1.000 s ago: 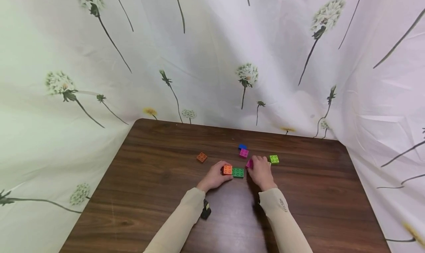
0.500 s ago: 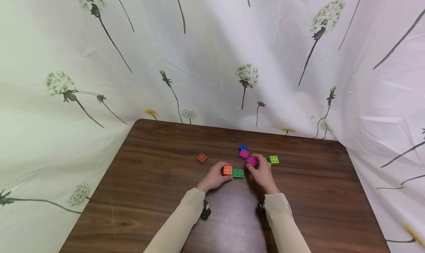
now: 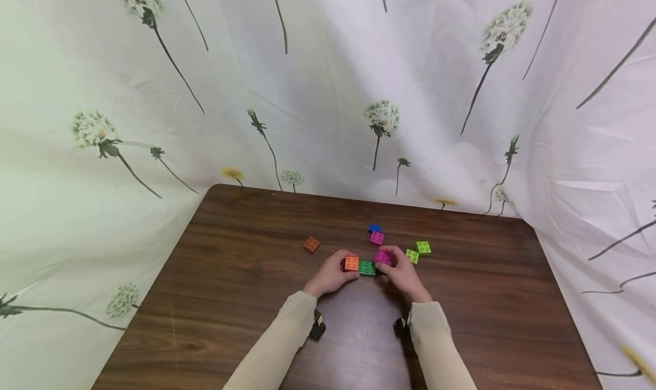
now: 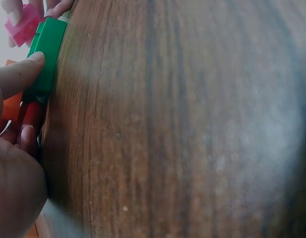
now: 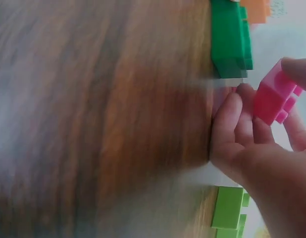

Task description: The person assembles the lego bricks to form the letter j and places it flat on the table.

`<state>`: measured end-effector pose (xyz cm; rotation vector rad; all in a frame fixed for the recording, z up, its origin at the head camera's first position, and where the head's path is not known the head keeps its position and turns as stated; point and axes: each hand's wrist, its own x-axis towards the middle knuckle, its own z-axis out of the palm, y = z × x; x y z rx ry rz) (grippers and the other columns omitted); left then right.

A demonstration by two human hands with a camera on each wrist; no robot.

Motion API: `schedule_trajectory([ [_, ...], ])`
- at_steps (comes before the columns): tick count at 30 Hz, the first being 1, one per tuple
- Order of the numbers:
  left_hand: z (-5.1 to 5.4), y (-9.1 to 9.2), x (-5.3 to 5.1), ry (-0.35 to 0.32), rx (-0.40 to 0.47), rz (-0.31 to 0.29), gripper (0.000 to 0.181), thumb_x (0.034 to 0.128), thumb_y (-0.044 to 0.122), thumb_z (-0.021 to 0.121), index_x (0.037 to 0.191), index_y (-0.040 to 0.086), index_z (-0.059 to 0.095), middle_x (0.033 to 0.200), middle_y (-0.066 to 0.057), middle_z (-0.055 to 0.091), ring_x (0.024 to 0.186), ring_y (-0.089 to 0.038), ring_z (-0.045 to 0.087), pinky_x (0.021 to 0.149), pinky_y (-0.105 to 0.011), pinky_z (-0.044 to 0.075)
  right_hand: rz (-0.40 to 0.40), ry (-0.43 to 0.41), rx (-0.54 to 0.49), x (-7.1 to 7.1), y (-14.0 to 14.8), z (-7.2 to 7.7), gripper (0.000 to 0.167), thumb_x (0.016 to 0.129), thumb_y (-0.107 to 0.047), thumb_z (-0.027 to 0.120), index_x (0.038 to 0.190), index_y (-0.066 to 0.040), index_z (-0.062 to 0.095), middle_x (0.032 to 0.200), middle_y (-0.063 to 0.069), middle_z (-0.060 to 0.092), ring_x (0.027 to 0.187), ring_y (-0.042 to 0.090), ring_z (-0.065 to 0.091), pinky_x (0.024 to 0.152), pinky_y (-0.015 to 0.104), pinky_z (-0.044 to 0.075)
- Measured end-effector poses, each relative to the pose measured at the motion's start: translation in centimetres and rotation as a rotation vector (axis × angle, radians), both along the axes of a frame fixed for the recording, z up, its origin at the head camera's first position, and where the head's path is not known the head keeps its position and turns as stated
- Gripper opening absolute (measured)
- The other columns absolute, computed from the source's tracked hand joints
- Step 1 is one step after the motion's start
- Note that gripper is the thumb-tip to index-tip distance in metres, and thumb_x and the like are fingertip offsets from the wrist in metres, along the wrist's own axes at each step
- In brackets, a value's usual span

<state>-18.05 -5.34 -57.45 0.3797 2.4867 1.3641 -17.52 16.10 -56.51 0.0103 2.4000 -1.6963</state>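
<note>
My left hand [image 3: 330,275] grips a green toy building brick [image 3: 366,268] low on the table, with an orange brick [image 3: 351,263] on its left end. In the left wrist view the thumb presses on the side of the green brick [image 4: 50,54]. Between thumb and fingers, my right hand [image 3: 404,271] pinches a magenta brick [image 3: 381,257] close to the green one's right end. The right wrist view shows this magenta brick [image 5: 274,94] tilted, raised off the table and apart from the green brick [image 5: 227,39].
Two lime bricks [image 3: 412,256] lie right of my right hand. Farther back, another magenta brick [image 3: 377,238] sits against a blue brick [image 3: 374,228]. A brown-orange brick [image 3: 311,244] lies to the left on the wooden table [image 3: 246,253]. Behind hangs a flowered curtain [image 3: 328,94].
My right hand has lifted the magenta brick and brought it left and nearer, toward the green brick, uncovering a lime brick. The left hand has kept its hold in place.
</note>
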Motion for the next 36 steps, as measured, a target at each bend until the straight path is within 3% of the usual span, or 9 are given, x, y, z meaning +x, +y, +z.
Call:
schedule_trajectory([
  [4, 0.0, 0.0, 0.0, 0.007, -0.003, 0.010, 0.038, 0.0851, 0.019, 0.074, 0.119, 0.012, 0.059, 0.114, -0.005, 0.061, 0.101, -0.017, 0.057, 0.090, -0.039, 0.047, 0.057, -0.081, -0.111, -0.4, 0.1, -0.2, 0.041, 0.090, -0.006, 0.065, 0.129, -0.001, 0.053, 0.114, 0.016, 0.058, 0.094, 0.019, 0.053, 0.076, 0.027, 0.047],
  [12, -0.1, 0.1, 0.0, -0.005, 0.003, 0.027, 0.038, 0.0855, 0.018, 0.074, 0.120, 0.012, 0.058, 0.117, -0.005, 0.060, 0.102, -0.017, 0.056, 0.091, -0.039, 0.047, 0.104, -0.180, -0.179, -0.1, 0.5, -0.3, 0.046, 0.091, -0.008, 0.065, 0.134, -0.003, 0.050, 0.112, 0.012, 0.056, 0.092, 0.018, 0.051, 0.074, 0.028, 0.047],
  [20, -0.3, 0.1, 0.1, 0.016, 0.007, 0.028, 0.038, 0.0858, 0.017, 0.073, 0.120, 0.011, 0.058, 0.116, -0.006, 0.061, 0.102, -0.017, 0.057, 0.090, -0.038, 0.047, 0.156, -0.133, -0.164, 0.4, 0.5, -0.6, 0.047, 0.090, -0.005, 0.065, 0.135, -0.003, 0.052, 0.122, 0.017, 0.054, 0.100, 0.019, 0.050, 0.080, 0.028, 0.046],
  [29, -0.1, 0.1, 0.3, 0.022, 0.007, 0.017, 0.038, 0.0857, 0.016, 0.073, 0.120, 0.011, 0.058, 0.115, -0.006, 0.061, 0.100, -0.016, 0.057, 0.088, -0.036, 0.048, 0.123, -0.100, -0.116, 0.8, 0.1, -0.6, 0.046, 0.088, -0.003, 0.066, 0.132, -0.009, 0.057, 0.126, 0.013, 0.057, 0.103, 0.019, 0.051, 0.082, 0.028, 0.045],
  [36, -0.2, 0.1, 0.2, 0.029, 0.006, 0.023, 0.039, 0.0852, 0.016, 0.074, 0.120, 0.011, 0.058, 0.116, -0.006, 0.061, 0.101, -0.017, 0.057, 0.089, -0.036, 0.047, 0.127, -0.077, -0.066, 1.0, -0.1, -0.4, 0.048, 0.088, -0.006, 0.068, 0.135, -0.007, 0.055, 0.130, 0.014, 0.057, 0.104, 0.020, 0.050, 0.084, 0.028, 0.043],
])
